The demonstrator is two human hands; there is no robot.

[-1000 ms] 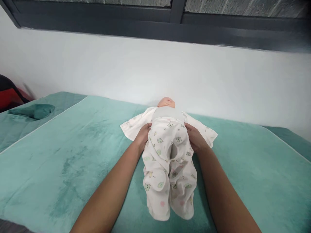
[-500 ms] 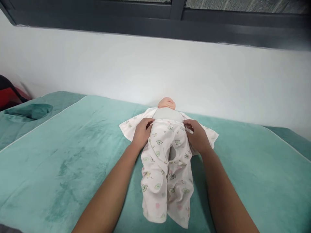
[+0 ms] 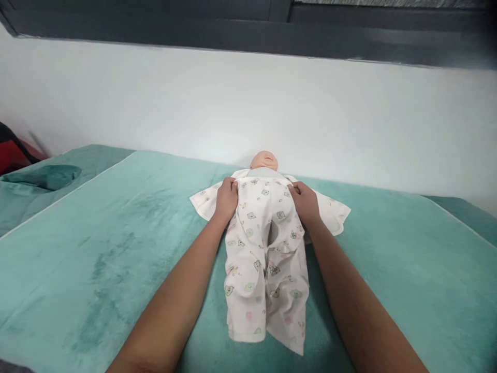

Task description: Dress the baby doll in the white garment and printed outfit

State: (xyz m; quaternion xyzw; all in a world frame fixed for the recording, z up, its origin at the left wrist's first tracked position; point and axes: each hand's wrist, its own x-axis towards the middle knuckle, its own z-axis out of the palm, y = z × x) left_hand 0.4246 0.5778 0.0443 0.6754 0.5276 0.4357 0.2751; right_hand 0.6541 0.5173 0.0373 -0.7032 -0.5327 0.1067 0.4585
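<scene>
A baby doll lies on its back on a teal blanket, head toward the white wall. It wears white printed trousers with small animal motifs, and an open white printed top spreads flat under it. My left hand grips the left side of the trousers' waistband, fingers curled. At the right side of the same waistband my right hand is closed on the cloth. The waistband sits high on the doll's chest, just below its chin.
The white wall rises right behind the doll, with a dark window frame above. A folded teal cloth lies at the far left, next to something red and black at the frame's edge.
Both hands have slid toward the doll's head, drawing the trousers' waistband up over the grey belly to the chest. The trouser legs have stretched out flatter.
</scene>
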